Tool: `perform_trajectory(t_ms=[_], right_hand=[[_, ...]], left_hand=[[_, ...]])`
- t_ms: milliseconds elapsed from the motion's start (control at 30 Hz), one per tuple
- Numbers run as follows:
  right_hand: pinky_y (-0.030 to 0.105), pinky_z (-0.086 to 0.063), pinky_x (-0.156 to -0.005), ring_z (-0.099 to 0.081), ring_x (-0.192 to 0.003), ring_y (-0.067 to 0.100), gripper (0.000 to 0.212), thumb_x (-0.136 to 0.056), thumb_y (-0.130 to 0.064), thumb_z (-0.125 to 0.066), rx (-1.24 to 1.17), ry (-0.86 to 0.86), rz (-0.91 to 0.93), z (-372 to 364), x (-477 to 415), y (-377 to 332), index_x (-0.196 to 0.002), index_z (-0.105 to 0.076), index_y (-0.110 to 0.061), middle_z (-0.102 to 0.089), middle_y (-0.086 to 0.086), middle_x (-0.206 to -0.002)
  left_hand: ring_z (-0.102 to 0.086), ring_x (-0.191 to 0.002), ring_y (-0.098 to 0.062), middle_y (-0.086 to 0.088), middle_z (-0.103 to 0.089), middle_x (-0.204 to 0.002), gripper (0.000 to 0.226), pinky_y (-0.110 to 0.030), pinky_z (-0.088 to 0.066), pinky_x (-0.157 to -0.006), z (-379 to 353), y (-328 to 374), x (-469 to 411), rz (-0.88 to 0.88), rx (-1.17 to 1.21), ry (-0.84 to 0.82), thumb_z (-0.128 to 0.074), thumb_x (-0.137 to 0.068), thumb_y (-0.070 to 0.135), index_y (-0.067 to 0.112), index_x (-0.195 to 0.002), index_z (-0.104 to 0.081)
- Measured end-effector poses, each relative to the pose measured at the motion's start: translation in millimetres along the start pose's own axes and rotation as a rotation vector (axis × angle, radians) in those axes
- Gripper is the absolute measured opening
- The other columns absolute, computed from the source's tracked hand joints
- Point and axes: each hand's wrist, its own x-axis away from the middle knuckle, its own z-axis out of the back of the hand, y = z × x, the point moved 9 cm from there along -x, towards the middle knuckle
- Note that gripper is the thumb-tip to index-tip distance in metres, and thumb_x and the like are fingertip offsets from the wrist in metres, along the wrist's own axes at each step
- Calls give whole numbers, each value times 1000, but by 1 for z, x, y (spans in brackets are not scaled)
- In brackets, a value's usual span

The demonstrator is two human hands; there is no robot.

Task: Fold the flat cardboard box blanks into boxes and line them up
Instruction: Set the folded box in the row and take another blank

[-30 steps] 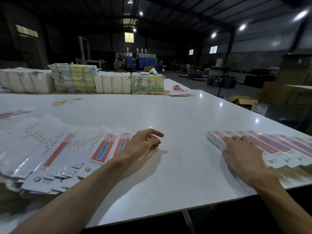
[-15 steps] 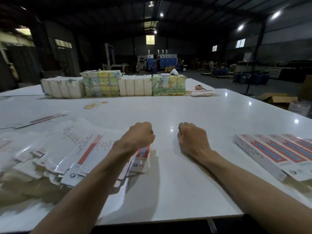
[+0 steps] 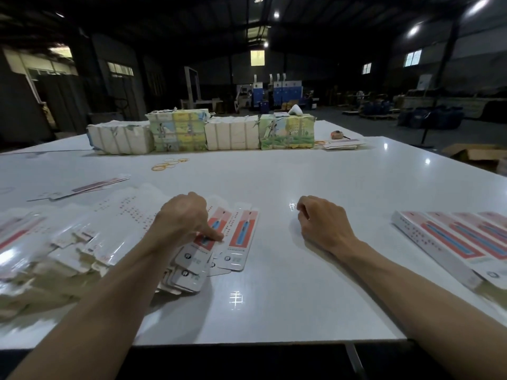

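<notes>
Head view: we look down on a white table [image 3: 274,176].
Left hand [image 3: 183,220]: lower centre-left, fingers curled onto the fanned flat blanks [image 3: 241,237], seemingly pinching one.
Right hand [image 3: 323,226]: centre, loosely curled, empty.
Folded boxes [image 3: 450,242]: right edge, side by side.
Bundles [image 3: 233,133]: upper centre.

Flat blanks [image 3: 109,229]: glossy white card with a red panel bearing a blue figure and rounded end flaps. They lie in a loose overlapping fan on the left of the worktop [image 3: 274,174], the rightmost blank [image 3: 242,237] fully exposed, and the left hand [image 3: 183,218] curls over the fan with its thumb pressed on a red panel. Folded boxes [image 3: 452,242]: long and slim with the same print, lying side by side in a touching, slanted row at the right edge.
</notes>
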Motion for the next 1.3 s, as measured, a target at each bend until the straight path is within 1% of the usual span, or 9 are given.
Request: perform_trajectory(t_ms=[133, 200, 300, 433, 567, 833, 933, 1133, 1300], right_hand=[[36, -47, -68, -61, -83, 27, 16, -95, -13, -47, -39, 6, -18, -1, -2, 3, -97, -62, -16, -66, -2, -92], [37, -48, -69, -62, -85, 27, 17, -95, -13, -47, -57, 2, -24, -1, -2, 4, -97, -63, -16, -67, -3, -93], [35, -47, -68, -63, -84, 22, 20, -98, -13, -50, -155, 59, -35, 3, -3, 6, -104, -68, -17, -68, -8, -91], [22, -43, -65, -57, -71, 4, 21, -101, -9, -58, -424, 324, 56, 38, -5, 6, -116, -69, -17, -62, -12, -86], [13, -56, -76, -61, -106, 14, 26, -107, -17, -55, -559, 467, 140, 61, -5, 7, -133, -56, -17, -55, -5, -118], [42, -57, -100, -56, -124, 18, 37, -105, -32, -55, -375, 306, 42, 42, -10, 14, -136, -60, -12, -53, 2, -140], [44, -60, -93, -61, -116, 17, 35, -106, -32, -54, -382, 214, 63, 36, -12, 11, -132, -66, -12, -57, -1, -134], [39, -58, -99, -62, -122, 20, 25, -104, -20, -62, -452, 124, 64, 31, -14, 4, -125, -72, -11, -63, 3, -138], [42, -54, -103, -62, -117, 20, 14, -101, -14, -65, -532, 87, 126, 30, -11, -8, -114, -70, -10, -67, 4, -130]], left_hand=[[-47, -134, -35, -19, -37, -145, 116, -48, -53, -102, 5, 10, 0, -15, 55, 95, -92, -74, 49, 7, -156, -20], [-56, -127, -34, -18, -44, -142, 91, -46, -57, -93, 9, 21, 0, -66, 129, 102, -81, -89, 36, 9, -154, -23], [-72, -96, -27, -9, -70, -115, 37, -43, -61, -78, 19, 39, -2, -191, 291, 39, -64, -101, 33, 8, -126, -54], [-79, -91, -33, -16, -78, -104, 23, -52, -65, -85, 3, 89, 3, -318, 954, -297, -61, -103, 18, 3, -120, -62], [-75, -104, -43, -24, -74, -118, 36, -53, -63, -87, -32, 154, 20, -415, 1369, -639, -61, -101, 6, 8, -135, -49], [-79, -82, -26, -8, -79, -98, 44, -32, -62, -67, -63, 174, 15, -553, 1480, -485, -75, -89, 27, 19, -129, -58], [-80, -83, -27, -9, -79, -97, 38, -32, -63, -66, -70, 171, 16, -603, 1569, -515, -76, -91, 22, 16, -125, -59], [-77, -96, -38, -18, -76, -107, 65, -45, -63, -76, -76, 170, 14, -514, 1720, -571, -77, -84, 9, 28, -139, -50], [-76, -76, -29, -15, -74, -93, 46, -36, -62, -65, -69, 155, 9, -401, 1726, -445, -62, -104, 37, 12, -141, -52]])
